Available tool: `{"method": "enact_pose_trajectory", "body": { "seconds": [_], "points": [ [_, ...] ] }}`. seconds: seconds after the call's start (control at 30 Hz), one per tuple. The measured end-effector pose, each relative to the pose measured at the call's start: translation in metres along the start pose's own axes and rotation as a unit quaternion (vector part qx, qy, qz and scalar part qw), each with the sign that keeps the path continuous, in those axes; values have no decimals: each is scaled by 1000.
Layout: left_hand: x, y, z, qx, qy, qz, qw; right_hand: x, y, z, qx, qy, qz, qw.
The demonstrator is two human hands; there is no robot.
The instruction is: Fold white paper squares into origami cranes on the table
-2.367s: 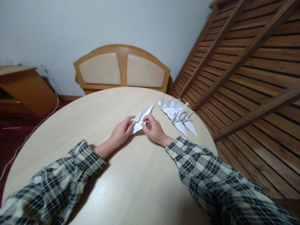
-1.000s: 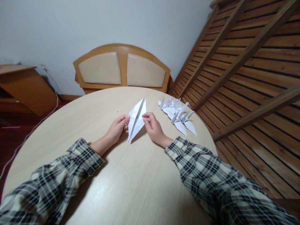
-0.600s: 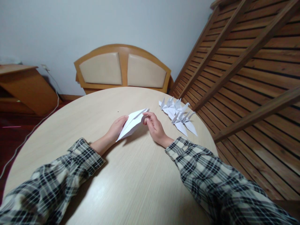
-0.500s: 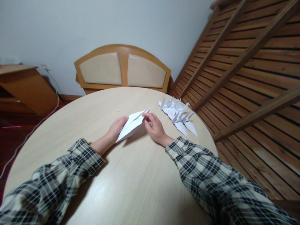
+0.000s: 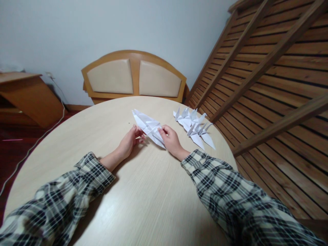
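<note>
A long, pointed piece of folded white paper (image 5: 147, 123) with crossing creases is held above the table, its far tip pointing to the upper left. My right hand (image 5: 172, 140) pinches its right side, thumb on top and the other fingers mostly hidden behind it. At the paper's left edge is my left hand (image 5: 129, 141), its fingers loosely bent and apart. Those fingertips are close to the edge, and whether they touch it is hard to tell. To the right of my right hand stand several folded white paper cranes (image 5: 196, 131), grouped tightly together.
The round pale wooden table (image 5: 143, 191) lies under both arms. Beyond it stands a headboard (image 5: 135, 71) with cream panels. A slatted wooden frame (image 5: 276, 85) leans along the right side. At the left are a wooden desk (image 5: 25, 95) and a white cable (image 5: 38, 140).
The paper has been turned, so its far tip now points upper left instead of upper right. My right hand has taken hold of its side, while my left hand has loosened from it.
</note>
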State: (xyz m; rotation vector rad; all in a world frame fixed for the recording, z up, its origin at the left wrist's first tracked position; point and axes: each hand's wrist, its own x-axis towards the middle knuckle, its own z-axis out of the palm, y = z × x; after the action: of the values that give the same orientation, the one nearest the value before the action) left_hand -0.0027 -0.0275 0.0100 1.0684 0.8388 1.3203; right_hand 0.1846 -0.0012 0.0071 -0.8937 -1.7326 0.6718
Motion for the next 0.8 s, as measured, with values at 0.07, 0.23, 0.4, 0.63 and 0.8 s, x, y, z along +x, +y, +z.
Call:
{"method": "enact_pose_trajectory", "body": {
  "seconds": [0.07, 0.23, 0.4, 0.63, 0.8],
  "points": [
    [-3, 0, 1, 46, -16, 11, 999, 0, 1, 1, 27, -3, 22, 999],
    [-8, -2, 3, 131, -47, 23, 990, -2, 7, 7, 96, -32, 50, 994],
    [-8, -2, 1, 147, -42, 24, 988, -4, 10, 10, 114, -52, 38, 991],
    [-5, -4, 0, 233, -53, 61, 969, -4, 7, 12, 129, -79, 38, 988],
    [-8, -4, 2, 277, -70, 94, 954, -4, 3, 13, 157, -98, 61, 981]
  ]
}}
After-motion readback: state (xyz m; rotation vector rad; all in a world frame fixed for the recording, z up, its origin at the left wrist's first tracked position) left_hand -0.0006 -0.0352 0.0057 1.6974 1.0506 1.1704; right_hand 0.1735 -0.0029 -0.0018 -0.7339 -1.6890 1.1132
